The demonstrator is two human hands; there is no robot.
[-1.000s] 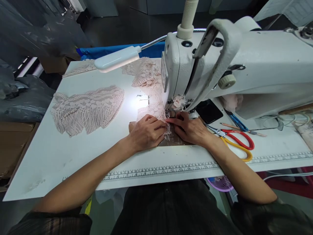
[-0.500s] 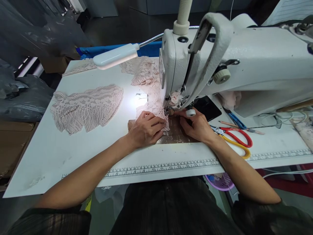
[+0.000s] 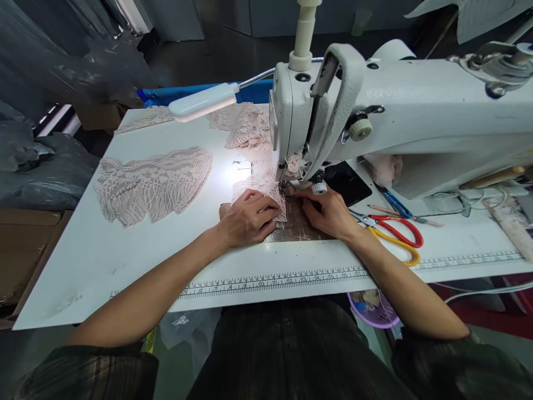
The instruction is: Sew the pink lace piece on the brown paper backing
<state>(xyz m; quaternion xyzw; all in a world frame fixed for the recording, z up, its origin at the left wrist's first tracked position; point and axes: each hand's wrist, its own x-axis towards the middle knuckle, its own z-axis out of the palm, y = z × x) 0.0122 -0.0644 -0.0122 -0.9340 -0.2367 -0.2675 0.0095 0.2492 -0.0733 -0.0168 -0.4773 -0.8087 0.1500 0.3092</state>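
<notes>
My left hand [image 3: 250, 219] lies over pale pink lace [image 3: 263, 166] at the sewing machine [image 3: 285, 105], its fingers bent together and pressing the lace down. Part of the lace runs under the presser foot [image 3: 287, 188]. On the other side of the foot is my right hand [image 3: 331, 215], index finger stretched toward it and thumb apart from that finger. The machine head partly hides its fingertips, and I see nothing held there. Beneath both hands is a worn brownish bed plate [image 3: 297, 226]. A small fabric flower [image 3: 295, 164] hangs on the machine head.
Another lace piece [image 3: 154, 183] lies flat on the white table [image 3: 125, 272] at left. A lit lamp [image 3: 204, 102] hangs above. Right of my right hand are a dark phone [image 3: 347, 186], red-and-yellow-handled scissors [image 3: 395, 236], a pencil [image 3: 385, 210] and a blue tool [image 3: 395, 203].
The camera view has shifted slightly, so the machine sits a little lower and further left in it. Both hands keep nearly the same places beside the presser foot.
</notes>
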